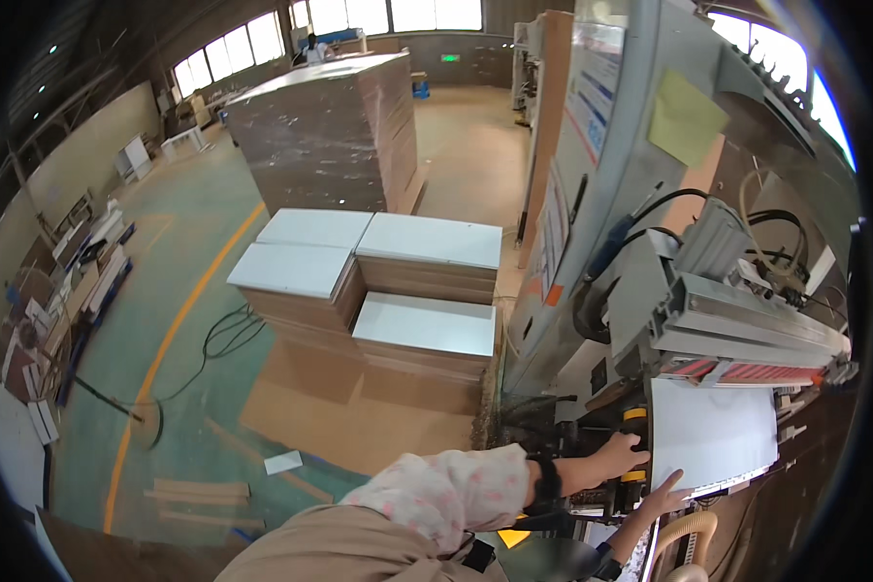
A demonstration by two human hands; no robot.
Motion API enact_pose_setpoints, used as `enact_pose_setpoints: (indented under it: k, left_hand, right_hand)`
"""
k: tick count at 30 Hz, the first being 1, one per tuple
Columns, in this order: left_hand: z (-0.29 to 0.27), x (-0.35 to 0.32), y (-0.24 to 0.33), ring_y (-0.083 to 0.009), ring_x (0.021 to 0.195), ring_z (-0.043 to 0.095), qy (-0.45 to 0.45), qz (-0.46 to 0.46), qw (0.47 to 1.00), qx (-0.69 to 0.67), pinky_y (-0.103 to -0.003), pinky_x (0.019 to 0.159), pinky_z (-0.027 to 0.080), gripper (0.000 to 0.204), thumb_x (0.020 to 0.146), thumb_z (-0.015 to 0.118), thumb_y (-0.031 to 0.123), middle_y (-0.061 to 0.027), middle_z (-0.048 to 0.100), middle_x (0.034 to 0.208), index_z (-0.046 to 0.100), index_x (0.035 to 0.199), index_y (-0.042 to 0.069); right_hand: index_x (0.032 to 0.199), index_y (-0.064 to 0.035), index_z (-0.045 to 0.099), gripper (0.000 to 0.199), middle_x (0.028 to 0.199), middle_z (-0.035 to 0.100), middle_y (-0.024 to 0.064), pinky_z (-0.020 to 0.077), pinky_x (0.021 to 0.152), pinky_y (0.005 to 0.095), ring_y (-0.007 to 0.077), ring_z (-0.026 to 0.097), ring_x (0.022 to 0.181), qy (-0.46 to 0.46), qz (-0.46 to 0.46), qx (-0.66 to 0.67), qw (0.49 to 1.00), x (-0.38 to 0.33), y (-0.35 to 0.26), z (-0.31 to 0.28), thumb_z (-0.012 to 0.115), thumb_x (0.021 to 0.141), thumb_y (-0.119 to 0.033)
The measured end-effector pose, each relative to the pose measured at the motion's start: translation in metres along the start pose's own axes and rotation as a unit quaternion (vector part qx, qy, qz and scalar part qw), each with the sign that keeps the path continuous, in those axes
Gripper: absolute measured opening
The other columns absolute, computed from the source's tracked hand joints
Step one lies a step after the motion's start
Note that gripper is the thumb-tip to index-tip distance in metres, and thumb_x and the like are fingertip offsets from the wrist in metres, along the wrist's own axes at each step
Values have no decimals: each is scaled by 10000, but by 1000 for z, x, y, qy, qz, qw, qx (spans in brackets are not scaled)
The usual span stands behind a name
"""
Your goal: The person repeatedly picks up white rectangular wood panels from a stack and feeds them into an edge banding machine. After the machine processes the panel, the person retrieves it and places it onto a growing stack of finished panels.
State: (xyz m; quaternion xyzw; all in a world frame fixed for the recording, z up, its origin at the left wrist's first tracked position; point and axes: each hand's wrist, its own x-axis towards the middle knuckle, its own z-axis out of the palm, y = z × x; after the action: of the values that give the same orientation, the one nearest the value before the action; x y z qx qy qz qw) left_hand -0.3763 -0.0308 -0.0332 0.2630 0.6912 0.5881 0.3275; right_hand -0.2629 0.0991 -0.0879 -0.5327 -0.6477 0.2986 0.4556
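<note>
A white panel [713, 436] lies on the machine at the right, under its grey metal beam. My left hand [616, 459], below a floral sleeve and a dark cuff, reaches to the panel's left edge beside yellow rollers [634, 415]. Its fingers are apart and slightly bent, with nothing visible in them. At the panel's near left corner is my right hand [658, 500]. One digit points up over the panel, and the others lie along its near edge, closed on it. The underside of that grip is hidden.
Left of the machine stand stacks of white-topped panels [427, 323] on brown sheeting [359, 407]. A tall wrapped stack [310, 136] rises behind them. A grey machine column [577, 194] stands close by. A black cable [218, 354] and wood strips [199, 493] lie on the green floor.
</note>
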Motion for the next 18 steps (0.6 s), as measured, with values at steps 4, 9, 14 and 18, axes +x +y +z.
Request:
enact_pose_setpoints:
  k: [4, 9, 14, 18]
  left_hand:
    - [-97, -71, -26, -121, 794, 533, -42, -105, 967, -230, -280, 641, 408, 256, 785, 586, 303, -7, 569, 837, 598, 929, 91]
    - [-282, -142, -219, -225, 913, 574, 139, -265, 861, -411, -298, 787, 491, 343, 873, 529, 298, -105, 570, 1043, 521, 1105, 45]
    - [-442, -204, -352, -212, 689, 541, 400, -288, 776, -394, -364, 615, 485, 181, 849, 522, 246, -78, 524, 840, 511, 925, 81]
    - [-532, -157, -396, -210, 664, 522, 460, -333, 756, -325, -361, 530, 447, 182, 835, 543, 273, -64, 495, 800, 507, 905, 109]
  right_hand:
    - [1373, 5, 152, 827, 1394, 161, 253, 265, 1019, 422, 369, 276, 1251, -32, 54, 49, 997, -23, -41, -23, 419, 842, -570]
    - [1323, 14, 263, 616, 1331, 332, 206, 289, 1020, 373, 307, 362, 1204, 78, -109, 54, 990, 6, 8, -17, 431, 901, -403]
    - [1223, 31, 396, 376, 1196, 449, 143, 447, 842, 335, 238, 500, 1027, -218, -233, 317, 893, -140, -171, 67, 407, 888, -140]
    - [1249, -41, 382, 430, 1066, 534, 108, 499, 662, 274, 170, 546, 890, -455, 126, 242, 848, -227, -117, 227, 507, 839, -65]
